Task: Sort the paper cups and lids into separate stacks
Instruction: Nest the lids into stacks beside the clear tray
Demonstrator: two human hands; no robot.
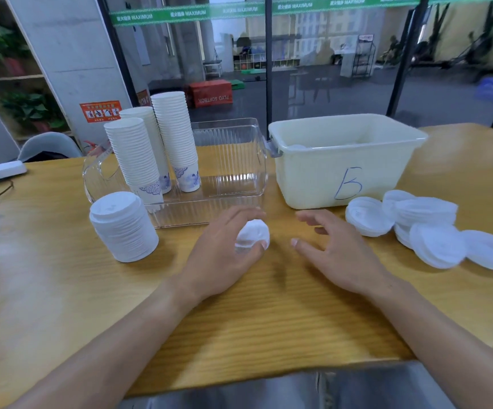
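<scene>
Head view: the left hand (224, 249) curls its fingers round a white lid (252, 235), holding it over the middle of the worktop (268, 314). Beside it the right hand (336, 246) hovers with fingers spread and loose, holding nothing. A neat lid stack (122, 227) stands toward the left edge, cup stacks (156, 149) in a clear tray (233, 178) behind it. Loose lids (428, 228) lie scattered toward the right edge, before a cream basket (342, 160).

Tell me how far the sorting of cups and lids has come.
Done: three cup stacks stand in the clear bin, and a tall lid stack beside it. In hand: the left hand holds one lid; the right hand is open. Left: loose lids by the cream basket.
</scene>
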